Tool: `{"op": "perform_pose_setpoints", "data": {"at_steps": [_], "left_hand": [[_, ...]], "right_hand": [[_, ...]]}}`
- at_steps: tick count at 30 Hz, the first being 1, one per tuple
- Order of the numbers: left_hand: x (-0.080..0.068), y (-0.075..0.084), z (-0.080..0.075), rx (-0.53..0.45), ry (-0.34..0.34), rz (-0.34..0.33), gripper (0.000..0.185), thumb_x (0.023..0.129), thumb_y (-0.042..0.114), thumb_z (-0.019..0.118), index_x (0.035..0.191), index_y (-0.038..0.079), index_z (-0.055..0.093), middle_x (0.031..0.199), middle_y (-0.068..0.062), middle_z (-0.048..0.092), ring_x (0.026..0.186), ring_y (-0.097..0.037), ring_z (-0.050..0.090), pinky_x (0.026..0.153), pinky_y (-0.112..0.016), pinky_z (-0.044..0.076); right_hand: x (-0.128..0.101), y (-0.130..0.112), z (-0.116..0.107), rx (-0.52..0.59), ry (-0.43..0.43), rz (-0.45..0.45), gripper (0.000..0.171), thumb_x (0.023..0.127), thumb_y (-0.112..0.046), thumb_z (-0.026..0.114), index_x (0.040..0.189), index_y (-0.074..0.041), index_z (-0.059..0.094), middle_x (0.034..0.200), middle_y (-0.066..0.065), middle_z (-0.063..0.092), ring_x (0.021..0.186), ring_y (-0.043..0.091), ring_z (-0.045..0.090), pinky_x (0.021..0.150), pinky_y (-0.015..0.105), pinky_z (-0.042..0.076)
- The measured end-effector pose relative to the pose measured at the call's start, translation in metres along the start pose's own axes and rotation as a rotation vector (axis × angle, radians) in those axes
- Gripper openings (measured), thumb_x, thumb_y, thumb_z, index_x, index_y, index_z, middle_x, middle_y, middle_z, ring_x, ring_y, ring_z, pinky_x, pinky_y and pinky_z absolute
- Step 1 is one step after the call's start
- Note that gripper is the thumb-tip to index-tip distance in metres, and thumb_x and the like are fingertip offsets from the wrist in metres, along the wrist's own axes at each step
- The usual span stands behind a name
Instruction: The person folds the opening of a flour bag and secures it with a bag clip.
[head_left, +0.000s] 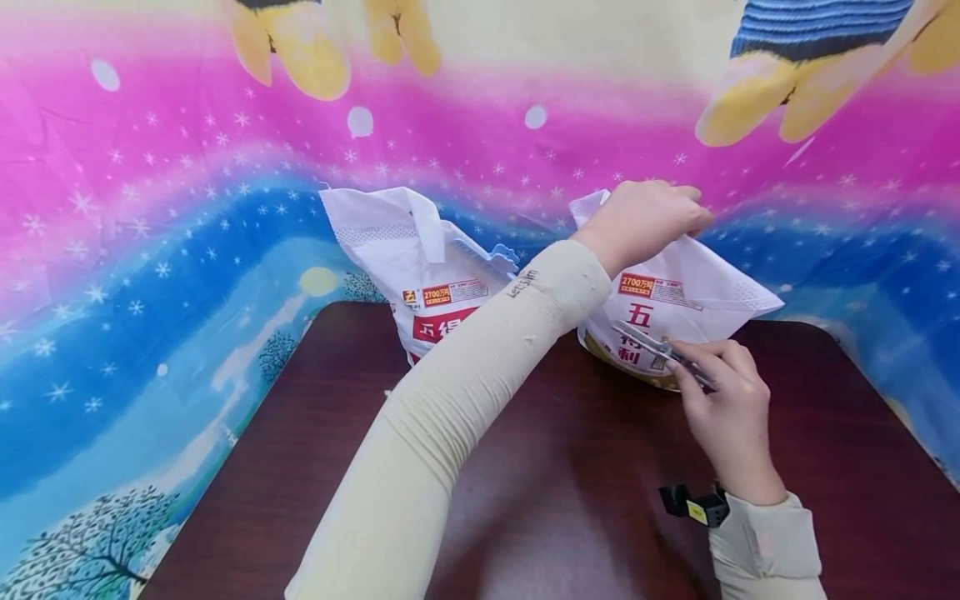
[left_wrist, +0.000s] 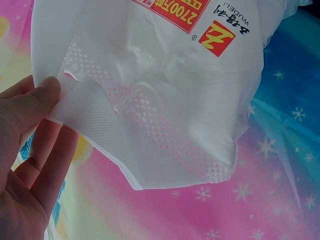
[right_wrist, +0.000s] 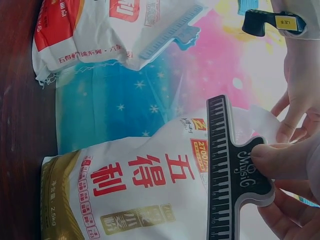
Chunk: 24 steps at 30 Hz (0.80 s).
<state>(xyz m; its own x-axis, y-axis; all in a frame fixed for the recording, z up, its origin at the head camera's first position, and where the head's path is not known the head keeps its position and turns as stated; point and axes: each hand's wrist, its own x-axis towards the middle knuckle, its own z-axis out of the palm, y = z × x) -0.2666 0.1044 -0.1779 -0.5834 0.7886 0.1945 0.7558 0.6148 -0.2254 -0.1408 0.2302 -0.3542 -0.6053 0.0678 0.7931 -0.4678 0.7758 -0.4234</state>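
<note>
Two white flour bags with red print stand on a dark brown table (head_left: pixel 525 467). My left hand (head_left: pixel 645 221) reaches across and pinches the top edge of the right bag (head_left: pixel 697 292); in the left wrist view the thumb (left_wrist: pixel 40 100) presses on the bag's dotted top flap (left_wrist: pixel 100 120). My right hand (head_left: pixel 723 400) grips a black clip (head_left: pixel 660 350) printed with piano keys, held in front of the right bag's face. In the right wrist view the thumb (right_wrist: pixel 280 160) lies on the clip's handle (right_wrist: pixel 225 175), beside the bag (right_wrist: pixel 130 200).
The left bag (head_left: pixel 420 275) stands at the table's back edge with a blue clip (head_left: pixel 487 254) on its top. A pink and blue snowflake-print cloth (head_left: pixel 150 250) hangs behind and around the table.
</note>
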Motion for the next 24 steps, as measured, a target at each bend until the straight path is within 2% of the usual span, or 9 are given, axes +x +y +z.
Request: {"op": "perform_pose_setpoints", "data": {"at_steps": [7, 15, 24], "left_hand": [[0.002, 0.0, 0.001, 0.007, -0.001, -0.005, 0.025, 0.105, 0.03, 0.051, 0.125, 0.033, 0.065, 0.121, 0.013, 0.062, 0.111, -0.002, 0.057, 0.091, -0.016, 0.043], [0.002, 0.0, 0.002, 0.019, -0.006, -0.003, 0.027, 0.107, 0.029, 0.049, 0.127, 0.034, 0.065, 0.125, 0.013, 0.062, 0.114, -0.003, 0.056, 0.095, -0.018, 0.044], [0.003, 0.0, 0.003, 0.025, -0.013, 0.004, 0.028, 0.107, 0.028, 0.048, 0.129, 0.034, 0.064, 0.127, 0.012, 0.061, 0.116, -0.004, 0.056, 0.097, -0.019, 0.044]], "right_hand": [[0.006, 0.0, -0.007, -0.02, 0.058, -0.039, 0.028, 0.08, 0.015, 0.077, 0.106, 0.007, 0.076, 0.091, 0.021, 0.064, 0.089, 0.026, 0.054, 0.079, 0.001, 0.034], [0.016, 0.001, -0.013, -0.01, 0.129, -0.062, 0.029, 0.079, 0.017, 0.077, 0.105, 0.006, 0.076, 0.089, 0.024, 0.064, 0.084, 0.033, 0.051, 0.074, 0.011, 0.031], [0.028, -0.004, -0.022, -0.026, 0.169, -0.127, 0.026, 0.077, 0.019, 0.076, 0.1, 0.007, 0.077, 0.082, 0.025, 0.062, 0.079, 0.037, 0.049, 0.075, 0.015, 0.029]]}}
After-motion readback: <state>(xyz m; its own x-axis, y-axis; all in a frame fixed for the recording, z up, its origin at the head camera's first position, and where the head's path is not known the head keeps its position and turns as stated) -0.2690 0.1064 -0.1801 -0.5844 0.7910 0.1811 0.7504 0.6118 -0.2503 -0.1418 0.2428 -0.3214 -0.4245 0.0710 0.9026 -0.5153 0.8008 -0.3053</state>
